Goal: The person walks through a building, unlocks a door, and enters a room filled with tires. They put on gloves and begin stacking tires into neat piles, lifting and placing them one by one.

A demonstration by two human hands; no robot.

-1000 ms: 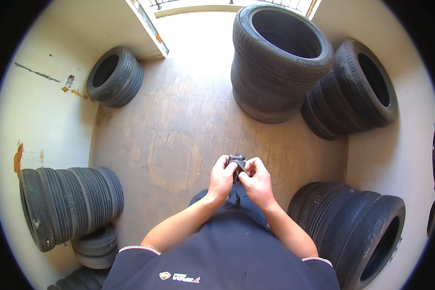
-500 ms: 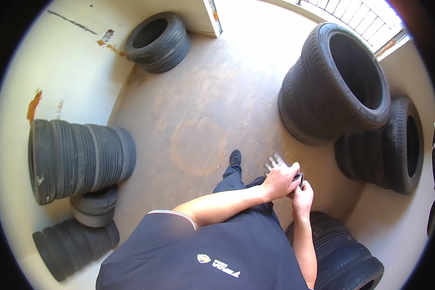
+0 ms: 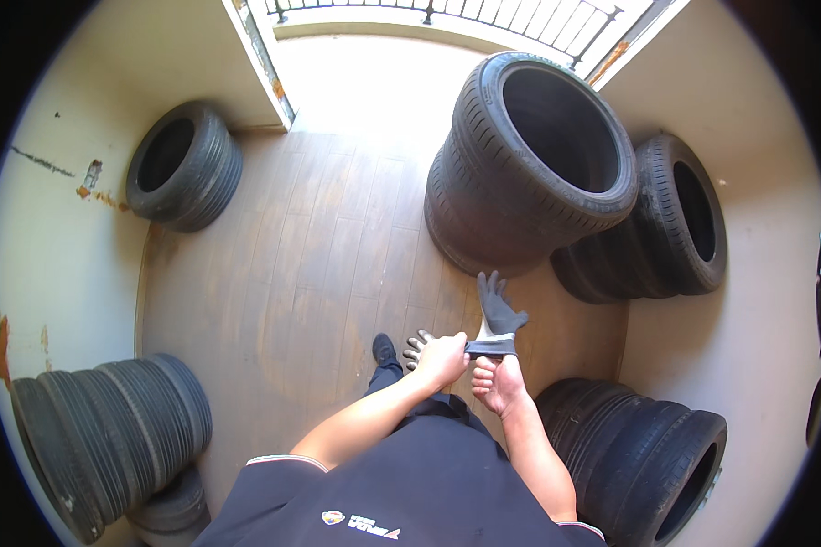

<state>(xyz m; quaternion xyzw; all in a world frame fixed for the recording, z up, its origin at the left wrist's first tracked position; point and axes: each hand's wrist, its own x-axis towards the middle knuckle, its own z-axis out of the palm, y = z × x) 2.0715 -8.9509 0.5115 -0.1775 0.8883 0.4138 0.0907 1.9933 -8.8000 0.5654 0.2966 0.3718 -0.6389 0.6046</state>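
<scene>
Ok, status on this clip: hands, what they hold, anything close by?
Left hand and right hand both grip the dark grey knit glove with white cuff. Stacked black rubber tyres just ahead, not touching.

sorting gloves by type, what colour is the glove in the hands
Dark grey with a pale cuff band, in the head view: glove.

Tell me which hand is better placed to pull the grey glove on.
Probably the left hand: its grip is at the pale cuff of the grey glove, on the left side. The right hand sits bare just below the cuff opening, so it looks like the one to slide in.
</scene>
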